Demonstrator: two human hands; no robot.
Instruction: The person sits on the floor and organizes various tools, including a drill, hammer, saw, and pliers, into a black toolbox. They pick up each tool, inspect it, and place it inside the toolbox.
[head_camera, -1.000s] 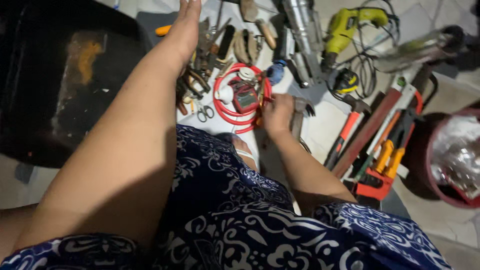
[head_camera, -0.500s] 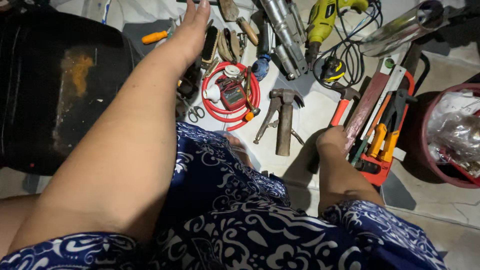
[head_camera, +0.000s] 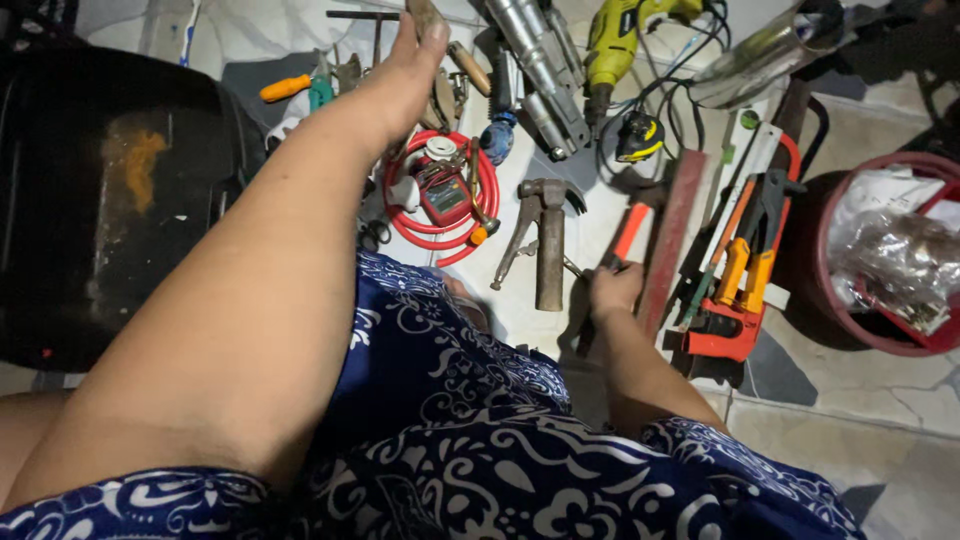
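We look down from a head camera at our own two bare arms, stretched over hand tools spread across a tiled floor (head_camera: 850, 420). Our left hand (head_camera: 405, 75) reaches far forward with the fingers held straight and together, open and flat; it holds nothing that we can see, and its fingertips lie against a wooden tool handle (head_camera: 468, 68) near the top of the view. Just below that hand sits a coiled red hose (head_camera: 400, 215) with a small red meter (head_camera: 445, 195) inside the coil. Our right hand (head_camera: 612, 290) rests low on the floor, fingers curled closed around the lower end of an orange-handled tool (head_camera: 630, 230) that points away from us. Just to the left of this hand lies a claw hammer (head_camera: 549, 240) beside a pair of locking pliers (head_camera: 515, 240). To the right lie a long red level (head_camera: 675, 240) and an orange and red caulking gun (head_camera: 740, 290). Farther up are a yellow-green power drill (head_camera: 620, 35) and a yellow tape measure (head_camera: 640, 138). A red bucket (head_camera: 835, 320) stands at the right edge, and a black case (head_camera: 60, 180) lies at the left.
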